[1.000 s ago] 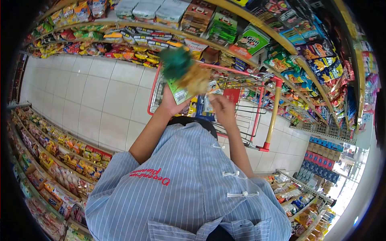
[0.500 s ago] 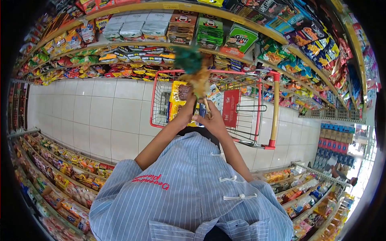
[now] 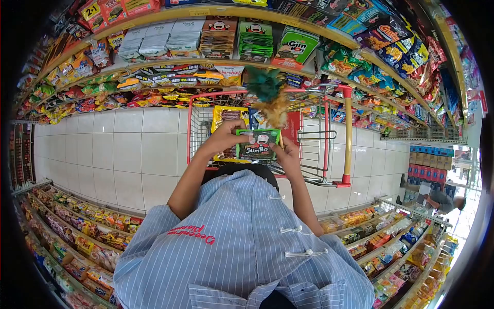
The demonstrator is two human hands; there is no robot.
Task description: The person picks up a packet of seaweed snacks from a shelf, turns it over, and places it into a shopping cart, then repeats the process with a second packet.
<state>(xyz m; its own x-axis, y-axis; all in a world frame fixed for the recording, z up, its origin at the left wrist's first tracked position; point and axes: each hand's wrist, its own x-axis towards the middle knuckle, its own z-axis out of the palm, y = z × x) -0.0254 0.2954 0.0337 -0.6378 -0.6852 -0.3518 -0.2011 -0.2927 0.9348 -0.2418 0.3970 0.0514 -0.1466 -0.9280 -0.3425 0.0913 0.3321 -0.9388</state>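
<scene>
Packet (image 3: pixel 257 147) in both hands, green-edged and dark-faced, lettered JUMBO; held it in front of the body, over the near side of a shopping cart (image 3: pixel 326 129), with its printed face up; grasped its left end with the left hand (image 3: pixel 226 139), thumb across the upper left corner and fingers curled toward the back; pinched its right edge with the right hand (image 3: pixel 288 156); gripped in that same right hand the thin handle (image 3: pixel 281 142) of a feather duster (image 3: pixel 266 85); pointed the duster forward, away from the body, with green feathers at the far end and tan ones nearer; could not tell how the right fingers wrapped around handle and packet together; saw yellow-and-brown packs (image 3: pixel 218 121) inside the cart, partly hidden by the left hand; saw a red panel (image 3: pixel 293 123) beyond the right hand, and a yellow push bar (image 3: pixel 348 136) at the cart's right end; faced stocked shelves past the cart, with pale packs (image 3: pixel 154 41) in a row and a green Gim Bo pack (image 3: pixel 298 50) farther right; wore a blue striped shirt (image 3: pixel 242 242) with red lettering; glimpsed another person (image 3: pixel 441 201) well apart, at far right.
</scene>
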